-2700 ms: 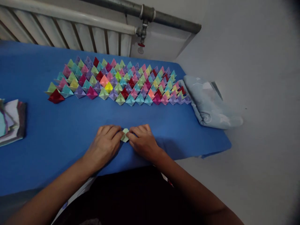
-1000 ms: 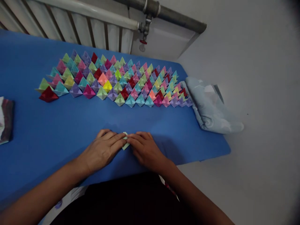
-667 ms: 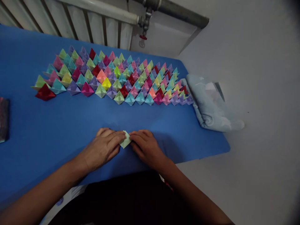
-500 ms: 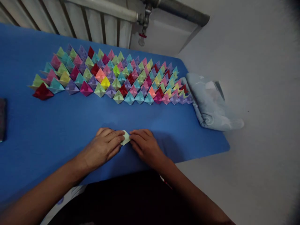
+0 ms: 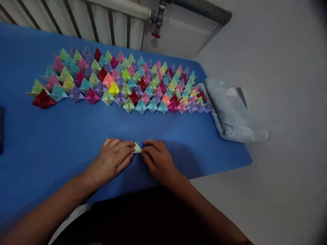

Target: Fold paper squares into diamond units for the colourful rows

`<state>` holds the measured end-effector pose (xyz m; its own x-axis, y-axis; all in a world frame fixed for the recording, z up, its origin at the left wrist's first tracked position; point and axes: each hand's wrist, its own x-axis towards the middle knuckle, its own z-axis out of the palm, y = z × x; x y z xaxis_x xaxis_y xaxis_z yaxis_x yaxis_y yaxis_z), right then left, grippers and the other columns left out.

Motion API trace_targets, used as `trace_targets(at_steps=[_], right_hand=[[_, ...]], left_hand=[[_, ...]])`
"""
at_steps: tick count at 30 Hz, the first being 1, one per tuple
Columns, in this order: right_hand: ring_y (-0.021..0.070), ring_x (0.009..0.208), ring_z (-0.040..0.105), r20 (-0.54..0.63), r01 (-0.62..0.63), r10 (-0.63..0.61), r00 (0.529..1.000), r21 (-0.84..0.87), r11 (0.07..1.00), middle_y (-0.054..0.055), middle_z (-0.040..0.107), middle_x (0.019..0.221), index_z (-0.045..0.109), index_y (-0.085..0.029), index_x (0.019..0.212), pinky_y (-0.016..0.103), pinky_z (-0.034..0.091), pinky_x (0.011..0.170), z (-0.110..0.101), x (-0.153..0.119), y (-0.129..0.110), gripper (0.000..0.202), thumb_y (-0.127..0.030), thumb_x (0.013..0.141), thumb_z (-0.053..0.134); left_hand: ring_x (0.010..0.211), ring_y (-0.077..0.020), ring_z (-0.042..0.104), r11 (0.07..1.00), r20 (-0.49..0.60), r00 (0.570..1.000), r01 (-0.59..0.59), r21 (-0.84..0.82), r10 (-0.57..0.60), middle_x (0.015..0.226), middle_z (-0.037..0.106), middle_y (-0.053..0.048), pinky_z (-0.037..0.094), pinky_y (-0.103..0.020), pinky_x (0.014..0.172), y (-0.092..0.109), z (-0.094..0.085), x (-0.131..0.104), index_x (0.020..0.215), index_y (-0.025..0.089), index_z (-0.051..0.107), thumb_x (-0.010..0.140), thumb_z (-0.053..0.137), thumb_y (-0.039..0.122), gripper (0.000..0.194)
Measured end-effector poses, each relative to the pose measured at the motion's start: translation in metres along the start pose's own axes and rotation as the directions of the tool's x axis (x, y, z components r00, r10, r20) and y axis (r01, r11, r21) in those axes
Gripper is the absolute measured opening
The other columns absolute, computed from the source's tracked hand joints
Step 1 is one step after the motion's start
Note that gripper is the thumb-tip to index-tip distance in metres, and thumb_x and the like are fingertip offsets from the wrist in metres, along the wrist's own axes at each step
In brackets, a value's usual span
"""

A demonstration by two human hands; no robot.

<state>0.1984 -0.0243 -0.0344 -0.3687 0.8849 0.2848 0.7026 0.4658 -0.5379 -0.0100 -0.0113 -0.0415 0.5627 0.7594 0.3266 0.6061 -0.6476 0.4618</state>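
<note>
A small pale green piece of folded paper [image 5: 137,148] lies low over the blue table [image 5: 84,126], between my hands. My left hand [image 5: 112,154] is closed on its left part, and the fingers cover much of it. My right hand [image 5: 158,158] pinches the paper's right corner with thumb and fingertips. What shows of the paper is a narrow triangle with its point toward the right. Beyond my hands stand rows of folded paper boats [image 5: 126,90] in many colours, packed close together.
A folded grey-blue patterned cloth [image 5: 230,112] rests at the table's right end, beside the wall [image 5: 286,85]. Behind the table are a white radiator [image 5: 102,25] and a pipe valve with a red handle [image 5: 155,35]. A dark object [image 5: 1,129] shows at the left edge.
The pale green paper has gone from a diamond shape to a narrower triangle, its lower half folded up or out of sight. Both hands stay in nearly the same place. The view has shifted slightly.
</note>
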Motion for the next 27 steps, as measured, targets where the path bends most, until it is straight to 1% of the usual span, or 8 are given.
trace_targets(at_steps=[6,12,16,19,24,27], right_hand=[[0.0212,0.099,0.061,-0.009,-0.048,0.048,0.999,-0.024,0.999,0.011,0.067,0.105,0.065,-0.017,0.083,0.039,0.050,0.092,0.004,0.006,-0.004,0.019,-0.018,0.094,0.049],[0.0218,0.100,0.060,0.030,-0.065,0.068,0.997,-0.088,0.994,0.011,0.067,0.103,0.063,-0.017,0.082,0.040,0.047,0.093,0.006,0.009,-0.006,0.018,-0.018,0.093,0.048],[0.0224,0.098,0.059,0.028,-0.069,0.072,0.997,-0.102,0.992,0.011,0.066,0.101,0.061,-0.018,0.080,0.040,0.046,0.092,0.007,0.010,-0.009,0.018,-0.018,0.092,0.047],[0.0221,0.097,0.058,0.019,-0.072,0.075,0.997,-0.108,0.992,0.011,0.066,0.102,0.060,-0.018,0.079,0.039,0.046,0.091,0.007,0.012,-0.010,0.018,-0.018,0.092,0.047],[0.0221,0.089,0.057,0.054,-0.105,0.113,0.992,-0.136,0.985,0.011,0.066,0.099,0.061,-0.018,0.080,0.038,0.046,0.083,0.006,0.015,-0.012,0.014,-0.019,0.089,0.050],[0.0219,0.089,0.058,0.039,-0.129,0.133,0.990,-0.091,0.987,0.009,0.066,0.095,0.061,-0.017,0.084,0.037,0.047,0.084,0.005,0.015,-0.011,0.009,-0.017,0.087,0.053]], left_hand=[[0.093,-0.0204,0.060,0.998,-0.018,0.998,0.062,0.021,-0.062,0.110,0.070,-0.005,0.038,-0.038,0.083,0.004,0.000,0.004,0.098,0.019,0.066,0.100,0.043,0.030,0.026],[0.089,-0.0212,0.060,0.987,-0.041,0.986,0.162,0.016,-0.162,0.102,0.069,-0.005,0.039,-0.039,0.079,0.008,0.003,0.009,0.087,0.018,0.065,0.100,0.040,0.033,0.032],[0.088,-0.0228,0.059,0.973,-0.031,0.973,0.229,0.042,-0.228,0.100,0.069,-0.006,0.038,-0.040,0.078,0.009,0.006,0.011,0.085,0.018,0.065,0.098,0.041,0.034,0.031],[0.090,-0.0235,0.060,0.969,-0.038,0.969,0.244,0.028,-0.243,0.100,0.068,-0.007,0.039,-0.040,0.079,0.009,0.007,0.011,0.085,0.017,0.064,0.097,0.044,0.035,0.029],[0.092,-0.0234,0.060,0.965,-0.047,0.964,0.262,0.019,-0.261,0.101,0.067,-0.007,0.039,-0.039,0.080,0.007,0.007,0.009,0.082,0.018,0.061,0.097,0.045,0.035,0.028],[0.093,-0.0230,0.061,0.969,-0.058,0.968,0.246,-0.006,-0.246,0.101,0.068,-0.007,0.039,-0.039,0.081,0.007,0.007,0.008,0.083,0.019,0.060,0.096,0.046,0.036,0.026]])
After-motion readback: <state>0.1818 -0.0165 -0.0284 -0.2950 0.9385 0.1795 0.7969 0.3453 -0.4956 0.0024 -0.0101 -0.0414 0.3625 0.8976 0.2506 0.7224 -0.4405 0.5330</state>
